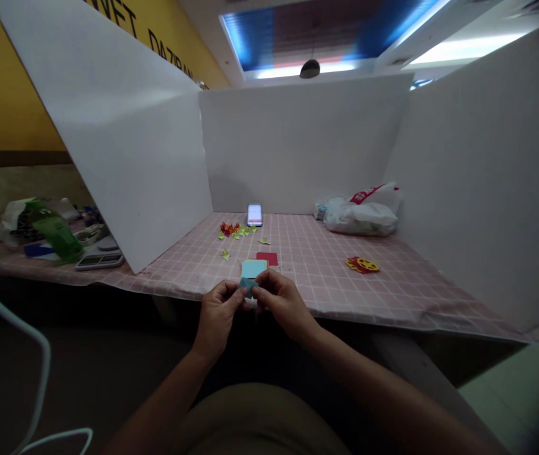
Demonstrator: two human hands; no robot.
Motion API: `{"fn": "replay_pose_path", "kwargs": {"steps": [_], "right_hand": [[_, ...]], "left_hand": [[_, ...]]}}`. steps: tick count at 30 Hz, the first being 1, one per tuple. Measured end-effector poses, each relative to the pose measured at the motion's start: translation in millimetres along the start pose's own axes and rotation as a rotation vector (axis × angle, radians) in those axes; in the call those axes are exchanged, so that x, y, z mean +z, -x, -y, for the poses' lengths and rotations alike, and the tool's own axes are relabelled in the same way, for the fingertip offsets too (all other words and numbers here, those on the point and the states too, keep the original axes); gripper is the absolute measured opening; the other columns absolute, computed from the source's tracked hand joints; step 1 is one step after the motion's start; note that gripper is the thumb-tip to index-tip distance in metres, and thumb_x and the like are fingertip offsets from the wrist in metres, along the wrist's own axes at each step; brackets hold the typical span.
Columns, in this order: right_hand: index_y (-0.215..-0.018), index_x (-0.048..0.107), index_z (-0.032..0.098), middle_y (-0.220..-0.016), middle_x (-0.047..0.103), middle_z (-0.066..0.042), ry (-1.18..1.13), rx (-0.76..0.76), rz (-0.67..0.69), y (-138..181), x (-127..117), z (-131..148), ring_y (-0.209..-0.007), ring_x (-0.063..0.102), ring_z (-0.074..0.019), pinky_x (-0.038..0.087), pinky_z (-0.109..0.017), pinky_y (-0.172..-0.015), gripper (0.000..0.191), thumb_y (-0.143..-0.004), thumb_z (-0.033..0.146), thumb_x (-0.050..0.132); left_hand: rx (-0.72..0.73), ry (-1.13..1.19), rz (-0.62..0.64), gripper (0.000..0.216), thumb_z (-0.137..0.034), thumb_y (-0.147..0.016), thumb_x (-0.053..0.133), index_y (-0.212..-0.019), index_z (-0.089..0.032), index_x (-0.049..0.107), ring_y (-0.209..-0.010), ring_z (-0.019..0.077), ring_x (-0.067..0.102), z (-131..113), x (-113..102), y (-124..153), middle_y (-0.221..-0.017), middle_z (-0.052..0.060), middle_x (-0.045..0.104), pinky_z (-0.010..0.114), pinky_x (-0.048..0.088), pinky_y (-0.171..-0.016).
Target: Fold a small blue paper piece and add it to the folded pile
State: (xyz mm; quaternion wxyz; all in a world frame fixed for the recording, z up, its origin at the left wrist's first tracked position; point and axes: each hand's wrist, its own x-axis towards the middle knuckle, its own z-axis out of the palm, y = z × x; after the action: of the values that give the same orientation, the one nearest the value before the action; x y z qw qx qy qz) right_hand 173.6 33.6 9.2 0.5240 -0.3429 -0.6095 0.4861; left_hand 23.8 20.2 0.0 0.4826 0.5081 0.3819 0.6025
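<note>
A small piece of folded blue paper (248, 286) is pinched between my two hands at the table's front edge. My left hand (220, 311) grips its left side with thumb and fingers. On the other side, my right hand (282, 301) holds the paper's right edge, fingertips close to the left ones. Just beyond lies a stack of paper squares (253, 268), light blue on top with yellow showing at the edges. A red paper square (268, 258) sits behind the stack, toward the right.
Several yellow folded paper pieces (225, 254) and a red-orange pile (229, 229) lie farther back, near an upright phone (254, 215). Red and yellow cut-outs (363, 265) and a white plastic bag (363, 212) are on the right. White panels (302, 151) surround the checked tablecloth (316, 253).
</note>
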Motion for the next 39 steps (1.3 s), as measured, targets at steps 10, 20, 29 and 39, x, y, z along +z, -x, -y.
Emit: {"fn": "replay_pose_path", "kwargs": {"steps": [10, 20, 29, 39], "right_hand": [[-0.079, 0.058, 0.017, -0.067, 0.057, 0.003, 0.054, -0.006, 0.033, 0.1, -0.8, -2.7, -0.055, 0.051, -0.0100, 0.040, -0.025, -0.054, 0.023, -0.084, 0.038, 0.066], [-0.076, 0.060, 0.017, -0.065, 0.057, 0.003, 0.040, -0.009, 0.005, 0.0, 0.2, 0.3, -0.054, 0.051, -0.0098, 0.040, -0.025, -0.054, 0.017, -0.083, 0.031, 0.066], [-0.078, 0.061, 0.016, -0.067, 0.061, 0.001, -0.137, 0.115, 0.118, 0.2, -0.3, 4.9, -0.054, 0.056, -0.0094, 0.043, -0.024, -0.056, 0.024, -0.083, 0.039, 0.067], [-0.079, 0.061, 0.017, -0.066, 0.060, 0.003, -0.081, 0.115, 0.150, 0.1, -2.8, 9.8, -0.052, 0.055, -0.0079, 0.040, -0.022, -0.053, 0.017, -0.082, 0.033, 0.066]], "left_hand": [[0.008, -0.033, 0.080, 0.021, -0.035, -0.080, 0.075, -0.082, -0.015, 0.070, -0.064, 0.0106, 0.059, 3.3, -3.3, -1.8, -0.074, 0.000, 0.067, 0.021, 0.048, -0.062], [0.017, -0.170, 0.098, 0.023, -0.037, -0.086, 0.068, -0.082, -0.015, 0.070, -0.062, 0.0113, 0.058, 0.1, -6.9, 0.0, -0.069, 0.000, 0.067, 0.023, 0.045, -0.066], [-0.043, -0.097, 0.097, 0.020, -0.035, -0.085, 0.071, -0.084, -0.015, 0.070, -0.060, 0.0097, 0.054, 5.3, -14.7, -1.5, -0.067, -0.001, 0.065, 0.022, 0.043, -0.065], [-0.078, -0.037, 0.104, 0.018, -0.033, -0.083, 0.075, -0.087, -0.016, 0.072, -0.058, 0.0076, 0.051, 8.1, -21.8, -1.2, -0.066, -0.002, 0.063, 0.020, 0.040, -0.062]]}}
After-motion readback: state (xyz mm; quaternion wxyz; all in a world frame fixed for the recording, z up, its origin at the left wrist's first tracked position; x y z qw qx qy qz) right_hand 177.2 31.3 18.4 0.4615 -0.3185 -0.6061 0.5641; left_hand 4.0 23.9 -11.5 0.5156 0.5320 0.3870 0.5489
